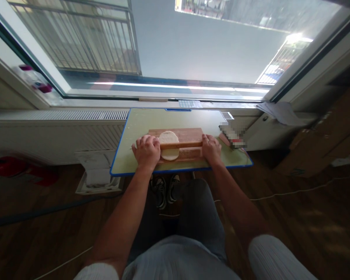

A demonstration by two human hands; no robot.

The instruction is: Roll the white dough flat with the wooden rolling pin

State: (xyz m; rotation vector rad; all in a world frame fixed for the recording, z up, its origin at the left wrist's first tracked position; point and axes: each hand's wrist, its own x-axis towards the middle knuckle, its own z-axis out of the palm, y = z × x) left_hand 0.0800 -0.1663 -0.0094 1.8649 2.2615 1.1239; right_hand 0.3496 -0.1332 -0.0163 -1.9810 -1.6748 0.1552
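Note:
A wooden rolling pin [189, 144] lies crosswise over a flat, roundish piece of pale dough [169, 154]. Under the dough is a reddish-brown wooden board [189, 134]. My left hand [147, 149] is closed over the pin's left end, its fingers curled round it. At the right end, my right hand [212, 149] grips the pin in the same way. The pin covers a strip across the middle of the dough, and the dough shows both beyond and in front of it.
The board rests on a small pale-green table [140, 120] with a blue rim. A partly blurred-out object [232, 136] stands at its right. Behind are a radiator [99, 115] and a window. Papers in a white tray [97, 190] lie below left; a cardboard box [312, 144] stands right.

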